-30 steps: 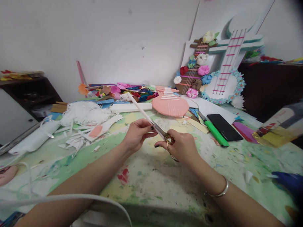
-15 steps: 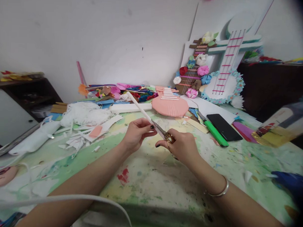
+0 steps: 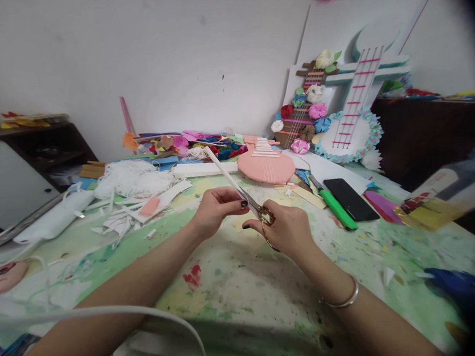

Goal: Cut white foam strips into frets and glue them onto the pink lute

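Observation:
In the middle of the view my left hand (image 3: 217,211) is closed, pinching a narrow white strip (image 3: 222,168) that slants up and to the left. My right hand (image 3: 288,226) is closed around scissors (image 3: 265,215) with gold handles. Their blades point left at the strip, close to my left fingertips; whether they are biting into it I cannot tell. Behind my hands lies a pink paper instrument (image 3: 266,166) with white crossbars and strings. A long white block (image 3: 204,169) rests to its left.
White scraps (image 3: 121,220) and a heap of white string (image 3: 132,178) lie on the left. A green cutter (image 3: 339,208), a black phone (image 3: 351,199) and a bottle (image 3: 447,190) are on the right. Decorated instruments (image 3: 350,125) lean at the back. A white cable (image 3: 139,310) crosses in front.
The far end of the white strip has swung slightly to the right and down. My left fingers have shifted a little along it, while my right hand with the scissors has barely moved.

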